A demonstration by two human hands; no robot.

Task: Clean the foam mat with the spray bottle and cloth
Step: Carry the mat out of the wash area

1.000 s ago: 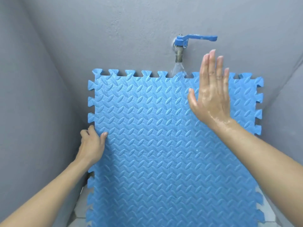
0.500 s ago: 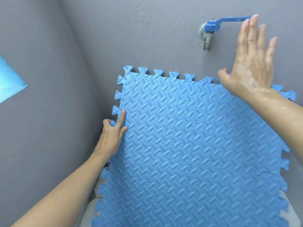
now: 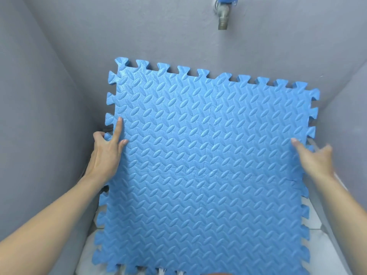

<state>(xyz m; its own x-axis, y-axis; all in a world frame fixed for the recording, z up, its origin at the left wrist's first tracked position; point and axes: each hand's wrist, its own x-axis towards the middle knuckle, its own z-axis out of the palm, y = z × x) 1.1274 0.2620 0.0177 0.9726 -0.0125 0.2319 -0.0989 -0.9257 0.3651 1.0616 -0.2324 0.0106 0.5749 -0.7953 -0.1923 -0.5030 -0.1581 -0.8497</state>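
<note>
Grey walls (image 3: 59, 96) meet in corners (metal tap (image 3: 223, 14) above), pale floor (image 3: 321, 255).

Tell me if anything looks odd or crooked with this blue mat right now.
The foam mat sits askew: its top edge slopes down to the right, under the tap. The left hand grips its left edge; the right hand rests at its right edge. No damage shows.
</note>
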